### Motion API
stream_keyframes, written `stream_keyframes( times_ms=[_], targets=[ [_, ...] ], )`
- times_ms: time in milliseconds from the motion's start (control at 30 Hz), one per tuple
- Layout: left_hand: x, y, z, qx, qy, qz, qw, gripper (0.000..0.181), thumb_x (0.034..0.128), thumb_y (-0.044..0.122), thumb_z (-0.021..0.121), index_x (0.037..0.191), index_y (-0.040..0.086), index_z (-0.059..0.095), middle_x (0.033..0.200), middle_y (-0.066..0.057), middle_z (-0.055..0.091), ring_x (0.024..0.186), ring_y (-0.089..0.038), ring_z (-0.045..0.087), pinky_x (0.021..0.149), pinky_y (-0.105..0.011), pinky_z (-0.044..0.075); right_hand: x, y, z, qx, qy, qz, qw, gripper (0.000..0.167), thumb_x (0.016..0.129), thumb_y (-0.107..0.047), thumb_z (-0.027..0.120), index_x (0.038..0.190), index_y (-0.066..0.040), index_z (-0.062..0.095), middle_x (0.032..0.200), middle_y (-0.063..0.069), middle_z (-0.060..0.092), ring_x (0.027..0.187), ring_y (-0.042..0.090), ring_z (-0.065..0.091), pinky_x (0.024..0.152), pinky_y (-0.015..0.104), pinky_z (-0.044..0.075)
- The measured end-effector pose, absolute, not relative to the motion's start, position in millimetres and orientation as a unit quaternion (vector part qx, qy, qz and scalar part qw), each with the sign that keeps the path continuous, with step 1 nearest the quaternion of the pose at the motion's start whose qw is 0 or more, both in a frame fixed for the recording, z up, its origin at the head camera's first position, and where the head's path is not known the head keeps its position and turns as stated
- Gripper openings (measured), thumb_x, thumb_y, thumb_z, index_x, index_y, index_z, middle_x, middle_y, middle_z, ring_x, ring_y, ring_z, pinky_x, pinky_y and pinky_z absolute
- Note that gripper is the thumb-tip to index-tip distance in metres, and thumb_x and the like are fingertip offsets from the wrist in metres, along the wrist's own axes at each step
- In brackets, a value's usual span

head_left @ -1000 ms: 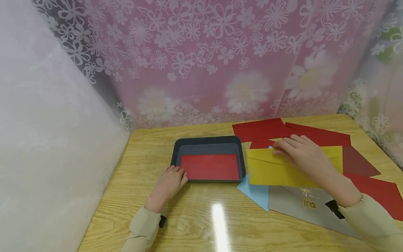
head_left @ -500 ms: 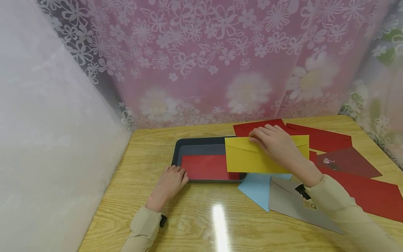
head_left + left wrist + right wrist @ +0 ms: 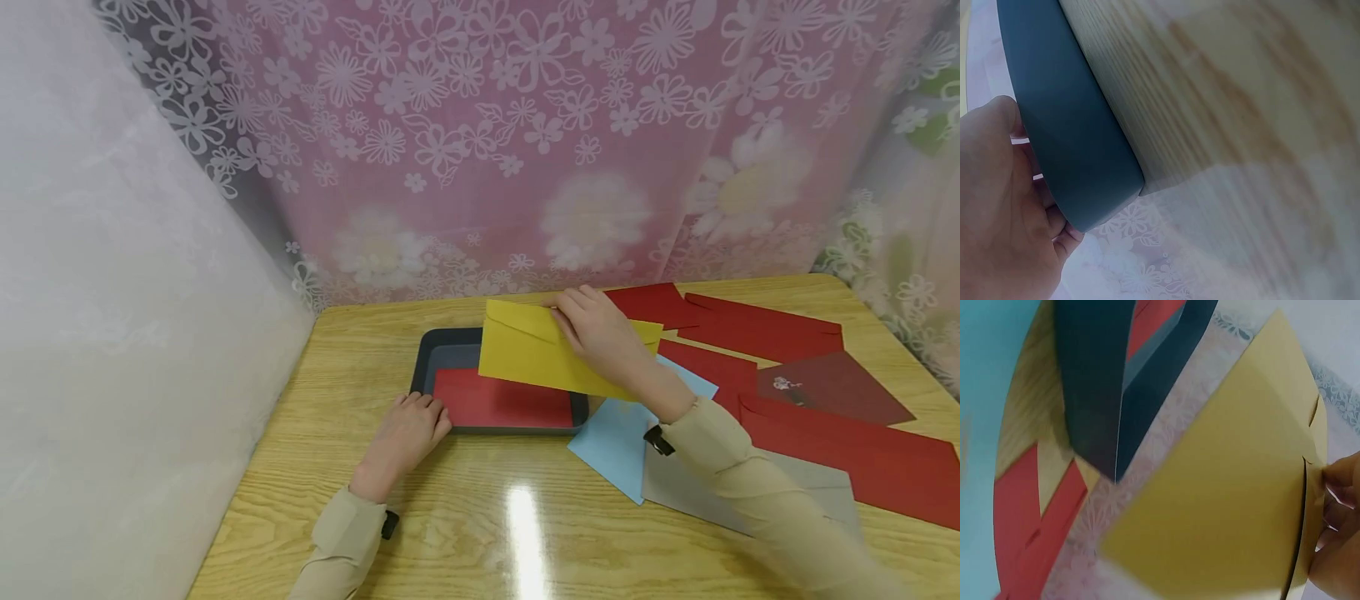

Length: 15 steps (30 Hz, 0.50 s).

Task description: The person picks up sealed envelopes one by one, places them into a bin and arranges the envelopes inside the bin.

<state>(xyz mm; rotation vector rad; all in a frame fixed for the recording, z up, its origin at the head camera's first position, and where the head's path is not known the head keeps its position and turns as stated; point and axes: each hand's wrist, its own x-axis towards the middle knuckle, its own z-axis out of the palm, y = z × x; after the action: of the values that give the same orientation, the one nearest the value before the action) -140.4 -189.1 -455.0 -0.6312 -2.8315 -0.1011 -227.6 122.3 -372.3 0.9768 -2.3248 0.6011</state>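
A yellow envelope (image 3: 525, 346) hangs tilted above the right part of a dark tray (image 3: 450, 337). My right hand (image 3: 603, 337) pinches it along its top flap edge, also seen in the right wrist view, where the fingers (image 3: 1341, 512) press the yellow paper. Inside the tray lies a red envelope (image 3: 487, 404), partly covered by the yellow one. My left hand (image 3: 405, 429) grips the tray's near left corner. In the left wrist view its fingers curl over the rim of the tray wall (image 3: 1066, 119).
Right of the tray, a light blue envelope (image 3: 611, 450) and a grey envelope (image 3: 697, 487) lie on the wooden table (image 3: 450, 533). Several red envelopes (image 3: 847, 454) and a maroon one (image 3: 840, 387) spread behind and beside them. A pink floral curtain (image 3: 480, 167) hangs behind.
My right hand has carried the yellow envelope leftward and upward from over the envelope pile to over the tray, and it has tilted. The left hand stays on the tray.
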Motion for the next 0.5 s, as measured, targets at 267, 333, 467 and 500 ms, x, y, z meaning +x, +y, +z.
stream_keyframes(
  times_ms=[267,333,467,500],
  targets=[
    [-141,-190,-457,-0.212,-0.971,-0.031,0.108,0.036,0.1034,0.021,0.055,0.068,0.018,0.047,0.066,0.005,0.041,0.066,-0.016,0.036,0.07,-0.03,0.029,-235,94,-386,0.358,-0.848,0.286,0.266,0.023,0.101,-0.001,0.054,0.123,0.0,0.063,0.109,0.014,0.065,0.093,0.027,0.054,0.084,0.041,0.048],
    [-142,-190,-457,-0.212,-0.971,-0.031,0.107,0.036,0.1032,0.022,0.055,0.068,0.018,0.048,0.066,0.005,0.041,0.067,-0.017,0.037,0.07,-0.03,0.029,-236,89,-389,0.36,-0.845,0.299,0.26,0.025,0.101,0.0,0.053,0.125,0.0,0.062,0.111,0.014,0.064,0.093,0.028,0.053,0.084,0.041,0.049],
    [-142,-189,-458,-0.21,-0.971,-0.03,0.11,0.035,0.1027,0.021,0.056,0.069,0.017,0.05,0.066,0.005,0.042,0.067,-0.017,0.038,0.07,-0.031,0.029,-236,79,-397,0.364,-0.845,0.309,0.24,0.028,0.101,0.001,0.055,0.128,-0.001,0.062,0.115,0.014,0.064,0.102,0.03,0.057,0.088,0.042,0.052],
    [-142,-189,-458,-0.209,-0.971,-0.029,0.11,0.034,0.1027,0.021,0.056,0.069,0.017,0.05,0.066,0.005,0.042,0.067,-0.017,0.038,0.07,-0.031,0.029,-236,77,-400,0.366,-0.847,0.307,0.233,0.029,0.101,0.001,0.056,0.128,-0.001,0.062,0.115,0.015,0.064,0.104,0.03,0.058,0.09,0.043,0.052]
  ],
)
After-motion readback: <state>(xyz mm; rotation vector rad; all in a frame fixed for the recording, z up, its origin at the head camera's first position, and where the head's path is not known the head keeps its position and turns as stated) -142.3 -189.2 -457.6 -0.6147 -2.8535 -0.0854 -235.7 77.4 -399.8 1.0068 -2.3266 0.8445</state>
